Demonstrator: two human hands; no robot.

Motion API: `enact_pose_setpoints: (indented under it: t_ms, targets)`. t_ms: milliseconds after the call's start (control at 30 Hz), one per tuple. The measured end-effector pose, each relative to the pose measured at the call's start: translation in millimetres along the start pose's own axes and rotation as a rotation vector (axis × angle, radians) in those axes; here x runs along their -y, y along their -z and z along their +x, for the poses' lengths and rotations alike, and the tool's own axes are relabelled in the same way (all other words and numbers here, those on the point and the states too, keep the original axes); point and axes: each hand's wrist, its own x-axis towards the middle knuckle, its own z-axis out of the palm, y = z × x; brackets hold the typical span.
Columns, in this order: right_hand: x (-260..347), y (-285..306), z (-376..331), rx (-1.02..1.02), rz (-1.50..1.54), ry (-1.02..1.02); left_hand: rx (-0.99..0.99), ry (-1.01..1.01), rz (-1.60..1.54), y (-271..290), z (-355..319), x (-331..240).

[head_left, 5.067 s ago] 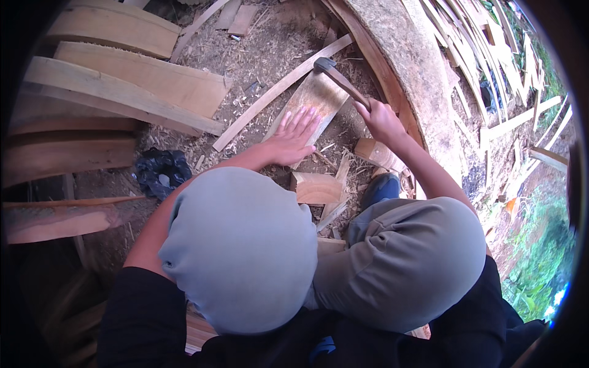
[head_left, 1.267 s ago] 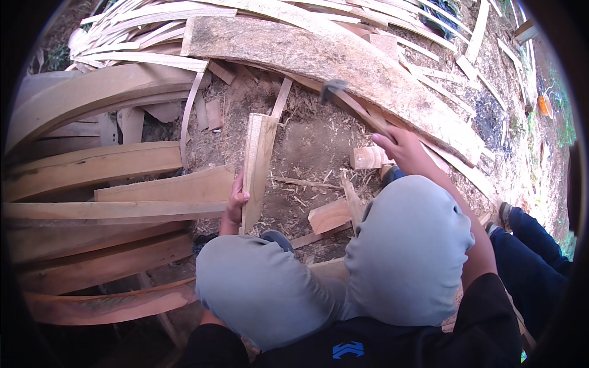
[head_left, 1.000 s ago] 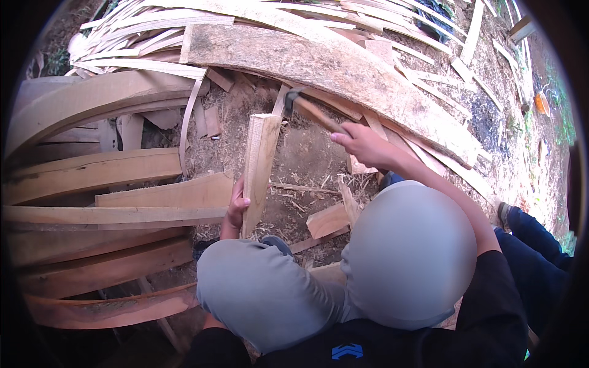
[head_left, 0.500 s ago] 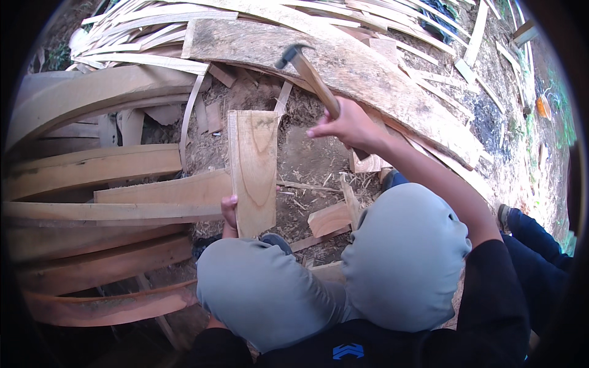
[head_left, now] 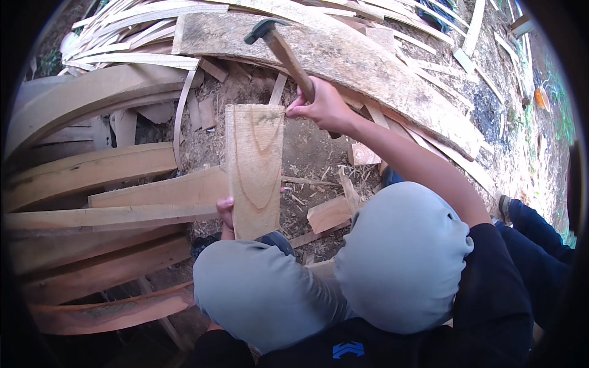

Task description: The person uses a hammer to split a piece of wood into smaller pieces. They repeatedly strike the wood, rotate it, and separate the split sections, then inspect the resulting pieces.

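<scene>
A pale wooden board (head_left: 255, 172) with a curved grain stands tilted up before my knees. Around its lower left edge my left hand (head_left: 226, 214) is closed; most of the fingers are behind the wood. My right hand (head_left: 326, 109) is wrapped round the wooden handle of a claw hammer (head_left: 287, 55), whose dark head points up and to the left. The thumb and forefinger of that hand reach to the board's upper right corner and seem to touch it. Whether something small is pinched there I cannot make out.
Curved timber beams (head_left: 92, 162) lie stacked on the left. A long rough plank (head_left: 245, 40) crosses the far side, with thin wood strips (head_left: 132, 37) behind. Offcuts (head_left: 329, 214) and shavings litter the dirt. At right shows another person's dark-trousered leg (head_left: 531, 236).
My right hand, with the hammer, has moved left and slightly away from me, up to the board's corner. The board has shifted and turned a little; my left hand keeps its grip.
</scene>
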Motion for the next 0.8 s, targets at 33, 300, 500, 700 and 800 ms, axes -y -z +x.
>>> enact_pose_setpoints:
  t_ms: [33, 300, 500, 700, 800]
  targets:
    - [0.4, 2.3, -1.2, -0.022, 0.005, 0.026, 0.004, -0.002, -0.002, -0.5, 2.5, 0.0]
    - [19.3, 39.3, -3.5, -0.073, -0.338, -0.018, 0.003, -0.040, -0.010, 1.5, 2.0, -5.3]
    - [32.3, 66.4, -69.2, -0.021, -0.553, -0.160, 0.018, -0.088, -0.030, 3.7, 7.9, -8.3]
    - [29.4, 73.8, -105.9, 0.098, -0.399, -0.437, 0.012, -0.100, -0.127, 2.3, 10.1, -0.3]
    - [24.7, 73.1, -104.4, 0.104, -0.441, -0.395, 0.006, -0.096, -0.088, -4.6, 9.4, -3.2]
